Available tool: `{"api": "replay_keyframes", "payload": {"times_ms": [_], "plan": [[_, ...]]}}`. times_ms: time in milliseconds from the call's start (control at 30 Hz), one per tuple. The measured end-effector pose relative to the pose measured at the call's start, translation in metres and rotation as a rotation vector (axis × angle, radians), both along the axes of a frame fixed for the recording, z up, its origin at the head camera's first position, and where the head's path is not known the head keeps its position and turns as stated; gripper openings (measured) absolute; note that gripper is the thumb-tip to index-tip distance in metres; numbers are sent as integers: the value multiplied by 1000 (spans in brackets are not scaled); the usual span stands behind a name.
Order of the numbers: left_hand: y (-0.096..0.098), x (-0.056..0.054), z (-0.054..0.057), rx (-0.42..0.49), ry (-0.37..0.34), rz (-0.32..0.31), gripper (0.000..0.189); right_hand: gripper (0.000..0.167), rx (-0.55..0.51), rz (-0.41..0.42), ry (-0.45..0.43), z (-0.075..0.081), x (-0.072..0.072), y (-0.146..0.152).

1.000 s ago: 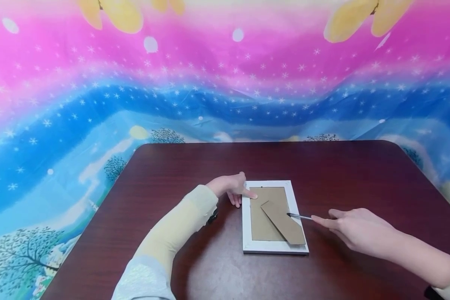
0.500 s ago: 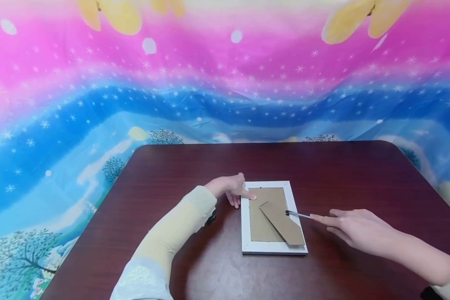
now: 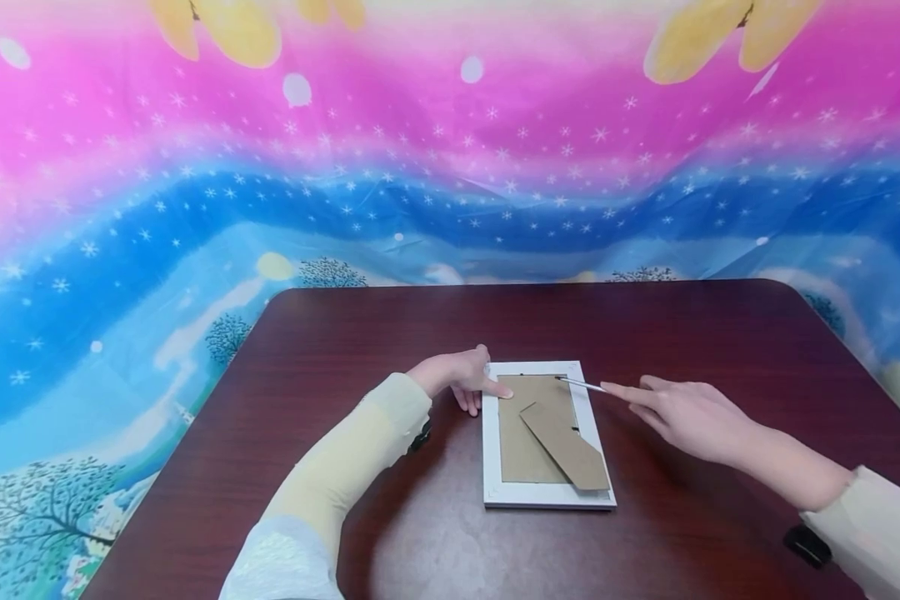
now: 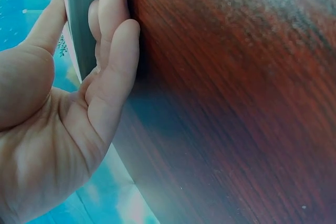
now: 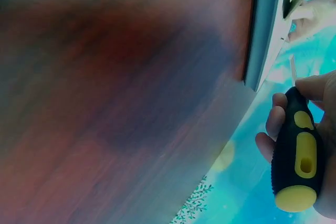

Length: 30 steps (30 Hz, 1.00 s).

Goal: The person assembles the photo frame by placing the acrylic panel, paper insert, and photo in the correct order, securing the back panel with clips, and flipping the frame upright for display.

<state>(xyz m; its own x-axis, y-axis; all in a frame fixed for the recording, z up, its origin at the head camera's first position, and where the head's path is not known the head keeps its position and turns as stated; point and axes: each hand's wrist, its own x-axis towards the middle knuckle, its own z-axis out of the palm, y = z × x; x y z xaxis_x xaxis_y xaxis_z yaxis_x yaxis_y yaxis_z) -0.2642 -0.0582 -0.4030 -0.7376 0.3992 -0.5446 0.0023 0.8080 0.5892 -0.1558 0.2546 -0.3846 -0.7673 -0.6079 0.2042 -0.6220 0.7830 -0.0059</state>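
Note:
A white picture frame (image 3: 493, 454) lies face down on the table, showing its brown backing board (image 3: 521, 450). A brown easel stand (image 3: 570, 454) slants across the board. My left hand (image 3: 467, 371) holds the frame's upper left edge, thumb on the back and fingers (image 4: 113, 69) along the side. My right hand (image 3: 693, 417) grips a screwdriver with a black and yellow handle (image 5: 297, 150). Its thin metal shaft (image 3: 585, 384) reaches over the frame's right border, with the tip near the board's upper right corner. A small dark tab (image 3: 574, 429) shows at the board's right edge.
The dark red-brown table (image 3: 360, 333) has a glossy, wood-grained top with rounded far corners. Behind it hangs a pink and blue printed cloth (image 3: 450, 200) with snowflakes and trees. Black bands (image 3: 807, 546) show at the wrists.
My right hand has moved the screwdriver away from me along the frame's right side, from the dark tab to the upper right corner. The left hand and frame stay in place.

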Motion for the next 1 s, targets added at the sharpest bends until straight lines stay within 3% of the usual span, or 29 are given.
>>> {"api": "replay_keyframes", "payload": {"times_ms": [400,733,1000], "plan": [[-1,0,0,16,-10,10,80,41,-6,13,16,-1,-33,-20],[-1,0,0,16,-9,-6,86,41,26,28,-58,2,-38,-27],[0,0,1,6,-5,-8,91,37,37,54,-57,1,-40,-37]]}}
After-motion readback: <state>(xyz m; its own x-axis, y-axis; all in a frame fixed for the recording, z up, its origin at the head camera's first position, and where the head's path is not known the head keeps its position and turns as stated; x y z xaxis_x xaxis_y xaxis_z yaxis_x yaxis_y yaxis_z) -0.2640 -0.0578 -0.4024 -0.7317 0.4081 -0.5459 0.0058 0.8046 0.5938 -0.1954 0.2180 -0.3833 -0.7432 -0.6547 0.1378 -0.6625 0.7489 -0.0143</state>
